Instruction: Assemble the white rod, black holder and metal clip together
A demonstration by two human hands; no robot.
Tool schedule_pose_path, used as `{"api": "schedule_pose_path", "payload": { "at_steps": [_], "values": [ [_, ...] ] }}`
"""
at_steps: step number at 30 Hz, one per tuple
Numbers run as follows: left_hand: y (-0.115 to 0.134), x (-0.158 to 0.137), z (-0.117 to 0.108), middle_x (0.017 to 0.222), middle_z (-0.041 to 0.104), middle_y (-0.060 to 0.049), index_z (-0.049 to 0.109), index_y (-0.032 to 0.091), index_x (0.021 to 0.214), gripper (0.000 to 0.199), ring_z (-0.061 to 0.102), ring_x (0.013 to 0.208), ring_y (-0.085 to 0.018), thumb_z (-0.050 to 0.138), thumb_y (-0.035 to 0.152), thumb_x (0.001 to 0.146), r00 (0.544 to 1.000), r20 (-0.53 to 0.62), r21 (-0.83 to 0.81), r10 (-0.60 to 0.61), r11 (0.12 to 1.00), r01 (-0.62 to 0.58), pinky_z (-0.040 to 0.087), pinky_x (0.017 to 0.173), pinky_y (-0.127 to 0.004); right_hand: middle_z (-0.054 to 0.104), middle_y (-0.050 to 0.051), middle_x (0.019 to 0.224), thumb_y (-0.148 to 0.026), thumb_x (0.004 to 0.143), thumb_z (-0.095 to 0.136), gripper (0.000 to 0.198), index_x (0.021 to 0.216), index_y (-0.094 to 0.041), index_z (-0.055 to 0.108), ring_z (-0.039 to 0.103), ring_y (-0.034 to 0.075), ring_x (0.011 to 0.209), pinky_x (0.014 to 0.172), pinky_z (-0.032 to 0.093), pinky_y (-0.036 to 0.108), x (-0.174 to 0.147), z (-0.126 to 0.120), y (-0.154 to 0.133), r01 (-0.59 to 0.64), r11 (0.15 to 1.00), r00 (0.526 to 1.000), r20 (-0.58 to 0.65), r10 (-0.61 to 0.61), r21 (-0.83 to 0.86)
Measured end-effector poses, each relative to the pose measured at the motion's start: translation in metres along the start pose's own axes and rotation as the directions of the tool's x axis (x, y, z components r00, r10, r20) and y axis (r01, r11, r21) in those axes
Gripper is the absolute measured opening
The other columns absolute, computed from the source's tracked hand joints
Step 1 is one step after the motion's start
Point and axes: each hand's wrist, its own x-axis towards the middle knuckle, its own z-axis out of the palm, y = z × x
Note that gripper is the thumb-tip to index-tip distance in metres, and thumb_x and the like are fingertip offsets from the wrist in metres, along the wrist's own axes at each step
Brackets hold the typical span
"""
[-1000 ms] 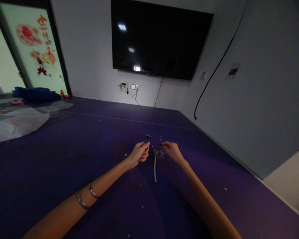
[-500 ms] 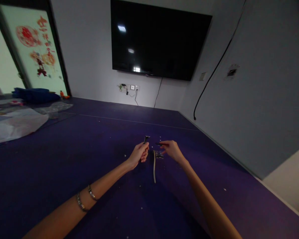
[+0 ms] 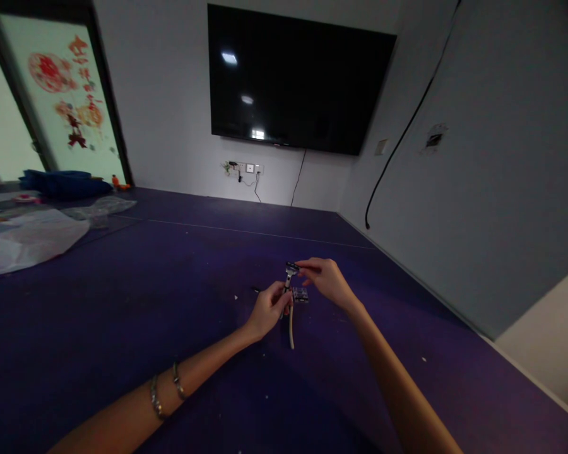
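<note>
My left hand (image 3: 268, 310) is closed around the handle of a razor (image 3: 288, 279), which points up with its head at the top. My right hand (image 3: 329, 282) pinches a small dark razor cartridge (image 3: 291, 266) at the razor's top end; whether the two are joined I cannot tell. Just below my right fingers a small clear pack with dark pieces (image 3: 300, 294) lies on the purple surface. A pale thin stick (image 3: 291, 331) lies beside my left fingertips, pointing toward me. Behind my left hand shows the tip of a thin dark thing (image 3: 256, 289).
The purple surface (image 3: 184, 372) stretches to the wall, with small white scraps on it. Clear plastic sheeting (image 3: 38, 233) and a blue cloth bundle (image 3: 64, 183) lie at the far left. A black cable (image 3: 397, 148) hangs down the right wall. A television (image 3: 298, 79) hangs ahead.
My left hand has moved right and turned the razor more upright. The dark cartridge in my right hand, apart from the razor before, is now at its top.
</note>
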Motion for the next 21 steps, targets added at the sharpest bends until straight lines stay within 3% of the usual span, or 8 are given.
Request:
{"api": "schedule_pose_path", "payload": {
  "at_steps": [21],
  "values": [
    [0.005,0.001,0.000,0.065,0.056,0.001,0.055,0.015,0.088,0.020,0.051,0.053,-0.009,0.054,0.034,0.080,1.000,-0.020,0.025,-0.008,1.000,0.008,0.040,0.051,-0.021,0.066,0.005,0.080,-0.017,0.078,0.052,0.022,0.090,-0.015,0.070,0.061,0.010,0.058,0.053,0.048,0.021,-0.005,-0.001,-0.013,0.113,0.991,0.992,0.061,-0.109,-0.069]
  ]
}}
